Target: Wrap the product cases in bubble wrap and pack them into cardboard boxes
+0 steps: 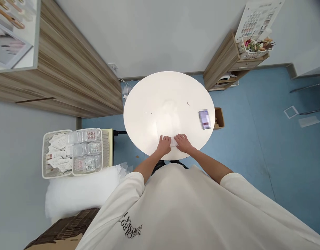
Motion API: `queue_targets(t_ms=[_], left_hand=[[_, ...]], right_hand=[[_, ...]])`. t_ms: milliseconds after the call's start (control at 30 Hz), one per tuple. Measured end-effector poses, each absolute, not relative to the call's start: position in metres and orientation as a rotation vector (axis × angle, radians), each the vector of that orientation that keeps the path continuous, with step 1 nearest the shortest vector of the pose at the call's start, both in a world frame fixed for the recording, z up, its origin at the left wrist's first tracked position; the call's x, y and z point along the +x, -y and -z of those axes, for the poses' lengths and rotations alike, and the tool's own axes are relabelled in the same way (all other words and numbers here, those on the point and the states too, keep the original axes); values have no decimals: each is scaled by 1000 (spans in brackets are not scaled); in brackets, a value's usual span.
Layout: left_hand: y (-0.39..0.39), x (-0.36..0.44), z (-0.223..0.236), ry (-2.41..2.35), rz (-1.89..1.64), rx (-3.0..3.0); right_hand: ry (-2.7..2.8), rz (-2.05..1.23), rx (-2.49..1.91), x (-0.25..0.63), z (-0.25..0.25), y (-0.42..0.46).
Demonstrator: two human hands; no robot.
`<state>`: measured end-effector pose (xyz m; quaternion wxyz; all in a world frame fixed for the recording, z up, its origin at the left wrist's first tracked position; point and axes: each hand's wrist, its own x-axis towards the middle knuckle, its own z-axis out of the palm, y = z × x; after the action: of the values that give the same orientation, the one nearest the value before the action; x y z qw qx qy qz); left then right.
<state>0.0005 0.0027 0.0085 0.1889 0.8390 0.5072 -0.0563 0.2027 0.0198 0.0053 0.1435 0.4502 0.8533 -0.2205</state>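
Note:
At the near side of the white round table [139, 104], my left hand [164, 145] rests with its fingers curled on a pale, partly see-through sheet [173, 141]. My right hand [183, 143] is curled over the other end of the same sheet. Between the two hands the near part looks folded or rolled into a narrow band. Its far part spreads flat on the tabletop and hardly stands out against the white. Anything inside the fold is hidden from me. A ring shows on my left hand.
A purple phone-like object [205, 119], blurred, lies on the table's right side. On the left are white baskets [72, 173] of small packets and clear boxes, with white wrapping material [79, 191] below. A wooden cabinet [222, 59] stands behind right; a cardboard box [219, 118] sits beside the table.

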Motion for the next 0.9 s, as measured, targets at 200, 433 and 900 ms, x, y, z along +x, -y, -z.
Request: queue_targets(t_ms=[200,433,900], left_hand=[[-15,-4,-18,-1419,210,2216],[-40,-5,-27,-1696,118,2059],[-65,7,-8,-1638,211,2178]], right_hand=[[-2384,808,1233,203,-18,-43],[-2249,832,1599,200,-25,-74],[-2107,724,1730,228,-39,-55]])
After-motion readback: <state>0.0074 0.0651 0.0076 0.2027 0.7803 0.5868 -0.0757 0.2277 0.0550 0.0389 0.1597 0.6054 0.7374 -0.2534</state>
